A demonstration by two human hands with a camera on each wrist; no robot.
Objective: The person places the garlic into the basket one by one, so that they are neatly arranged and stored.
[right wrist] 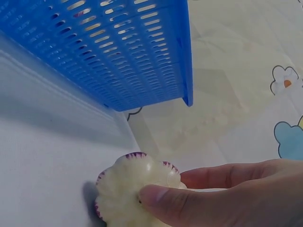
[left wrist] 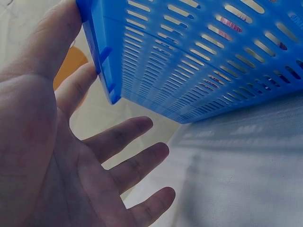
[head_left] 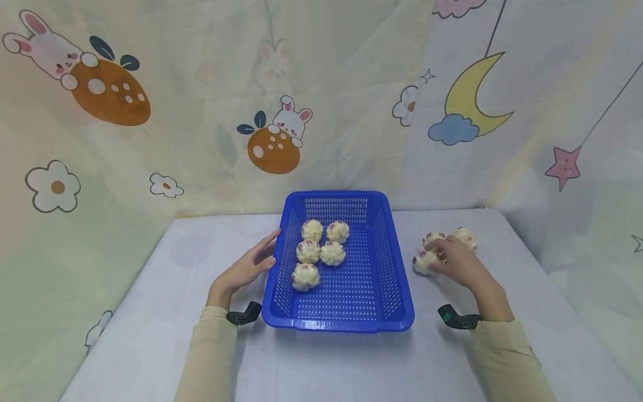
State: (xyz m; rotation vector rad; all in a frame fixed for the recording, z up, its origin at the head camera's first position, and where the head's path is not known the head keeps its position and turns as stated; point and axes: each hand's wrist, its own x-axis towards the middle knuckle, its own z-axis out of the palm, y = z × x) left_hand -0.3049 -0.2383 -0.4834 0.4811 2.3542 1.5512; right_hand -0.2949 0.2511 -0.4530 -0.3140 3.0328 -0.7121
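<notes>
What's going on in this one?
A person is handling garlic bulbs around a blue basket. The right hand grips a garlic bulb to the right of the basket, with at least two other bulbs close by on the table. The left hand touches the basket's left rim. Five bulbs sit inside, toward its left side.

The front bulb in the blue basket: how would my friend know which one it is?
On the white table stands a blue basket, with five pale bulbs inside. Seen from the head, find the front bulb, nearest the basket's near edge. It sits alone in its row; the other four make two rows of two.
</notes>
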